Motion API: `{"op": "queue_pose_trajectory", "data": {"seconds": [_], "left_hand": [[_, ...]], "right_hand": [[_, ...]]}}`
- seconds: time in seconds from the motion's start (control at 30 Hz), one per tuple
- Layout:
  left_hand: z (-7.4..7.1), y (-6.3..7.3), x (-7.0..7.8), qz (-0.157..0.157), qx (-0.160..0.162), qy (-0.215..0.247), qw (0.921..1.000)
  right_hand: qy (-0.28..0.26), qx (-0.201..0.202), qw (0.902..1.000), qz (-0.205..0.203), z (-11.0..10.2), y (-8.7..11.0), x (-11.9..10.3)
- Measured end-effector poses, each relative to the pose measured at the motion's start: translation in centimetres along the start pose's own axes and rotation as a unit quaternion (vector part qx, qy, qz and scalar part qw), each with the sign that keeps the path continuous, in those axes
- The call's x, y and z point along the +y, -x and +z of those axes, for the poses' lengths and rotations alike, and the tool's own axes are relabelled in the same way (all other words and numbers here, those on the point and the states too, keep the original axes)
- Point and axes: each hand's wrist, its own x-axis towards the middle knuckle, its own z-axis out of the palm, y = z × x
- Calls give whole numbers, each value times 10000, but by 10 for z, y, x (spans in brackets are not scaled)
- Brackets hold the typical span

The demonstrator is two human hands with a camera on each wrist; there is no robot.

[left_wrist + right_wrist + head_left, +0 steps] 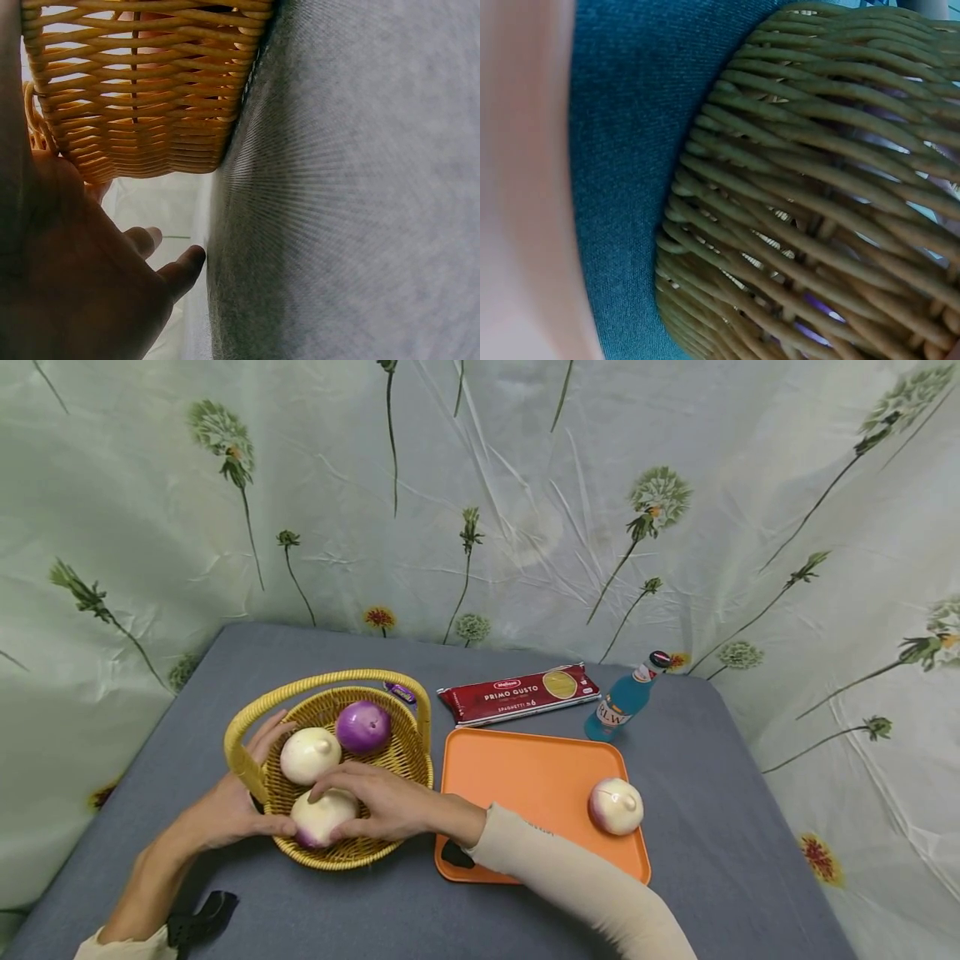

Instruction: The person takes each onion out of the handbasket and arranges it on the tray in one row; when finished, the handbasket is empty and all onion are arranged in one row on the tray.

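A yellow wicker basket (352, 862) with an arched handle stands at the left of the table. Inside it lie a purple turnip (363, 727), a white turnip (309, 756) and, nearest the front, a white-and-purple turnip (324, 817). My right hand (386, 802) reaches in over the rim and grips this front turnip between thumb and fingers. At the basket's left side my left hand (225, 806) holds the rim, its thumb over the edge and its fingers along the wall behind the handle. In the left wrist view, two fingers of that hand extend below the wicker wall (150, 112).
An orange tray (510, 768) lies right of the basket, with another turnip (617, 806) on its right side. Behind it are a red spaghetti packet (517, 693) and a blue bottle (626, 697). A small purple-wrapped bar (401, 692) lies behind the basket. A floral curtain (525, 510) borders the table.
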Motion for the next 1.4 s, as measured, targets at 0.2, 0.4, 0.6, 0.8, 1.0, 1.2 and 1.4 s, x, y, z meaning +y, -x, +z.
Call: {"op": "queue_pose_trajectory", "data": {"seconds": [0.2, 0.4, 0.6, 0.8, 1.0, 1.2, 1.4], "left_hand": [[0, -1, -1, 25, -4, -24, 10000], [-1, 0, -2, 23, -10, 7, 10000], [-1, 0, -2, 53, -22, 2, 10000], [0, 0, 0, 67, -9, 24, 10000], [0, 0, 2, 74, 9, 54, 10000], [1, 1, -1, -17, 9, 53, 10000], [0, 0, -1, 2, 13, 39, 10000]], "right_hand": [[-76, 18, 9999, -67, -1, 1, 1], [-102, -51, 9998, -135, -3, 1, 2], [-119, -84, 9998, -150, -3, 1, 2], [-26, -49, 9999, -148, -3, 3, 1], [161, 8, 9996, -221, -5, 4, -2], [96, 140, 9996, -232, -9, 6, -4], [4, 217, 9997, -86, -11, 12, -3]]}}
